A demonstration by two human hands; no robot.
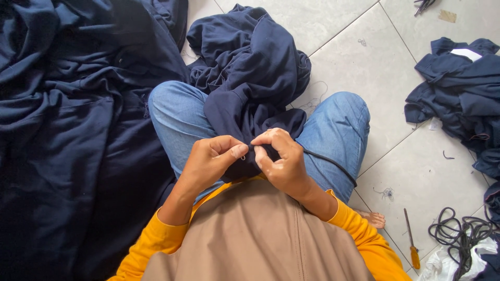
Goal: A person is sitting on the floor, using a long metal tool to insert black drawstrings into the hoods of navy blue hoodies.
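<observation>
I sit cross-legged on the floor in blue jeans with a navy blue garment draped over my lap. My left hand pinches the garment's edge between thumb and fingers, where a small metal eyelet shows. My right hand grips the same edge right beside it, the two hands almost touching. A thin black cord runs from under my right hand across my right thigh.
A big heap of navy fabric covers the floor on the left. More navy garments lie at the right. A yellow-handled screwdriver and a coil of black cord rest on the grey tiles at lower right.
</observation>
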